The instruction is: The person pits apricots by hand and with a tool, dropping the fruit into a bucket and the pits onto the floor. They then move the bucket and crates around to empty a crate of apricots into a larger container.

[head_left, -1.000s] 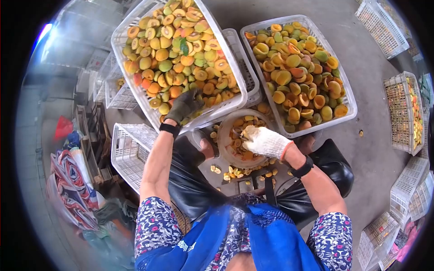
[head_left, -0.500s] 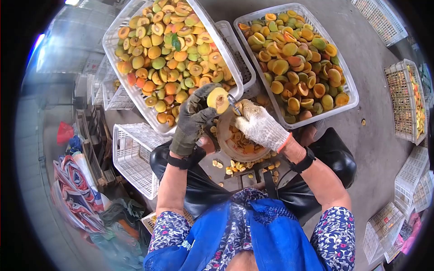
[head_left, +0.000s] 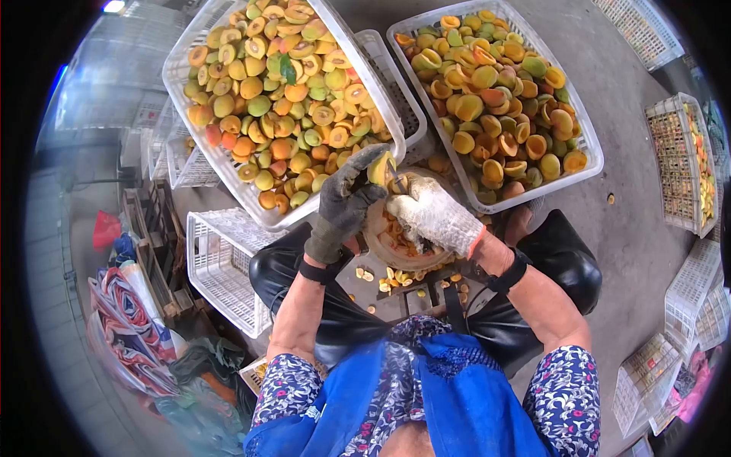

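My left hand (head_left: pixel 343 204), in a dark glove, grips a halved yellow fruit (head_left: pixel 380 168) over a small round bowl (head_left: pixel 378 242). My right hand (head_left: pixel 432 214), in a white glove, holds a small metal pitting tool (head_left: pixel 397 180) pressed against the cut face of that fruit. The bowl holds orange scraps and pits. Both hands meet just in front of the white crate (head_left: pixel 199 145) heaped with halved fruit on the left.
A second white crate (head_left: pixel 590 145) of halved fruit stands at the right. An empty white crate (head_left: pixel 217 263) lies at my left knee. Pits (head_left: pixel 392 278) litter the floor by my black boots. More crates (head_left: pixel 678 175) line the right edge, cloth bundles (head_left: pixel 129 312) the left.
My left hand lifted a fruit half out of the left crate and brought it to the bowl. My right hand rose from the bowl and set the tool against the fruit.
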`<state>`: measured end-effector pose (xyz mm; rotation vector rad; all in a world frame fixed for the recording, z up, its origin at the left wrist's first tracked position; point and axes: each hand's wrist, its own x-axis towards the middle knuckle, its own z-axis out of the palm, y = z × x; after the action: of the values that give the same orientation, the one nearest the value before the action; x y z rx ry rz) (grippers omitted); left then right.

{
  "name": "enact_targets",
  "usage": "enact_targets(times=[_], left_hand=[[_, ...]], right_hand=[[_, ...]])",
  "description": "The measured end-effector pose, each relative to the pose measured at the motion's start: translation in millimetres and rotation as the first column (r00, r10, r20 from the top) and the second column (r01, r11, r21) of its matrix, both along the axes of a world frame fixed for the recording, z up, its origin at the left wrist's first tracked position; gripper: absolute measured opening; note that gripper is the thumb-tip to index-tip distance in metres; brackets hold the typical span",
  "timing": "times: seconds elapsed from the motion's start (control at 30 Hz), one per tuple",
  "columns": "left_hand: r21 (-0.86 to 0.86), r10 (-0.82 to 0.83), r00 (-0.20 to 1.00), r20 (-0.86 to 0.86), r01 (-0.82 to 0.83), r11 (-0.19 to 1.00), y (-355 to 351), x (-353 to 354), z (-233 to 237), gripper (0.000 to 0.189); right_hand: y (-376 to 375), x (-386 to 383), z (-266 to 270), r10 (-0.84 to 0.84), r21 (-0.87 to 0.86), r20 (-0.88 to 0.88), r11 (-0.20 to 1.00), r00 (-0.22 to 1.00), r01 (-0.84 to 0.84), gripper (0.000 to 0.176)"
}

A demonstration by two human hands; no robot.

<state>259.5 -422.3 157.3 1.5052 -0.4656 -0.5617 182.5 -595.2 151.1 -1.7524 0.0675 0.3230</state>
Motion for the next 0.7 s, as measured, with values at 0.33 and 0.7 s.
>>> enact_targets(times=[0.33,0.7], left_hand=[[-0.172,0.122,0.940,-0.320,-0.184,0.968,-19,-8,16,0.050],[-0.103,0.150,0.908,-0.392,-0.205,0.973,-22,-13,12,0.036]], right_hand=[[15,1,-1,-0.039,0.110,-0.115,0.993,0.993,0.051,0.030],[-2,-2,16,0.224,0.343,-0.180,0.927,0.958,-0.152,0.029]])
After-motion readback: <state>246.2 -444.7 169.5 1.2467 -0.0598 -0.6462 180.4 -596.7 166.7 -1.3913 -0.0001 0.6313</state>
